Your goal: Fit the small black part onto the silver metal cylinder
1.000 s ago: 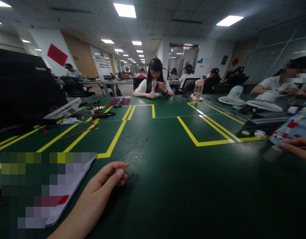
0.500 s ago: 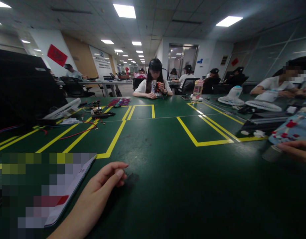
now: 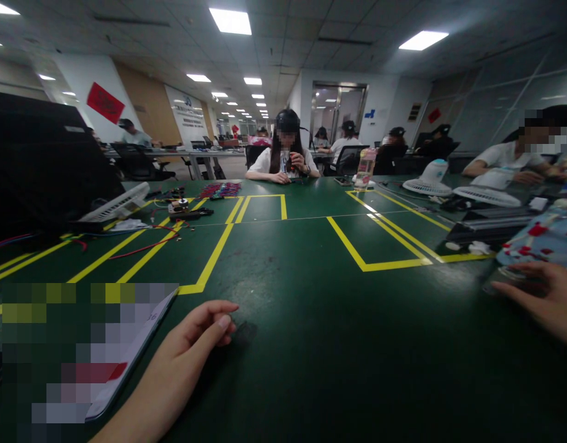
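Observation:
My left hand [image 3: 203, 335] rests on the green table [image 3: 311, 344], loosely curled, with its index finger stretched out and nothing visible in it. Just beyond its fingertips is a dark smudge on the tabletop. Beside its wrist lies a tablet-like flat device [image 3: 126, 363] with a pale screen, partly blurred out. At the right edge, my right hand [image 3: 546, 301] has its thumb and fingers around a small greyish cylinder [image 3: 514, 275]. The fingers cover part of that cylinder, so its exact kind is unclear.
A blue flowered cloth [image 3: 544, 237] and dark boxy parts [image 3: 486, 227] lie beyond my right hand. White fans [image 3: 428, 178] and a pink bottle [image 3: 365, 169] stand farther back. At left are a black monitor [image 3: 39, 166], wires and a small motor [image 3: 178, 206]. A person [image 3: 286, 154] sits opposite.
My right hand has come farther into view leftward, and its thumb now reaches along the near side of the cylinder. My left hand has stayed in place.

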Motion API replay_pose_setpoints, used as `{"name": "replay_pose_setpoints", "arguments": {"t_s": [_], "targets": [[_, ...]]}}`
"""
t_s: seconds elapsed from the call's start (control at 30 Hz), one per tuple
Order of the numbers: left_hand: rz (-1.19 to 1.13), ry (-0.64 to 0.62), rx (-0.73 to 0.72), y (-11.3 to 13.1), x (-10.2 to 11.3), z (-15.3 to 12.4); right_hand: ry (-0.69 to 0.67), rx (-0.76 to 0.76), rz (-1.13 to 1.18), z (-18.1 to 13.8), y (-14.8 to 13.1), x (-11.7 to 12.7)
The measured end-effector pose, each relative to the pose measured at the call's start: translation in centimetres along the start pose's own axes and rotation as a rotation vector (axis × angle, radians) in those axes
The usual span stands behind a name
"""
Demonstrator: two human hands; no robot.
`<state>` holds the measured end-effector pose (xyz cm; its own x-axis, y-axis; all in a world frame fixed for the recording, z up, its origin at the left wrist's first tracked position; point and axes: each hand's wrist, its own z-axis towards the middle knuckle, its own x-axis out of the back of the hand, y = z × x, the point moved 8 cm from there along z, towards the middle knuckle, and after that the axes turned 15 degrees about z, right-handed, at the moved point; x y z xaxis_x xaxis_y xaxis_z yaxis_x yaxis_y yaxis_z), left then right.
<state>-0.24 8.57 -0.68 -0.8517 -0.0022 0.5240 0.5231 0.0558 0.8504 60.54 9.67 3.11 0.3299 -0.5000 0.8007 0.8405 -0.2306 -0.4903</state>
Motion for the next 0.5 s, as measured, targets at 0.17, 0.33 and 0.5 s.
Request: {"name": "replay_pose_setpoints", "arguments": {"t_s": [0.17,0.33,0.5], "targets": [[-0.005,0.009,-0.026,0.1,-0.3,0.3,-0.121,0.249,0.277,-4.5,-10.8,-3.9],[0.006,-0.001,-0.039,-0.1,-0.3,-0.1,-0.522,0.621,0.645,-13.7,-23.6,-9.5],[0.081,-0.02,-0.056,-0.1,-0.5,-0.2,-0.734,0.77,0.813,-18.2,-30.4,-11.3]]}}
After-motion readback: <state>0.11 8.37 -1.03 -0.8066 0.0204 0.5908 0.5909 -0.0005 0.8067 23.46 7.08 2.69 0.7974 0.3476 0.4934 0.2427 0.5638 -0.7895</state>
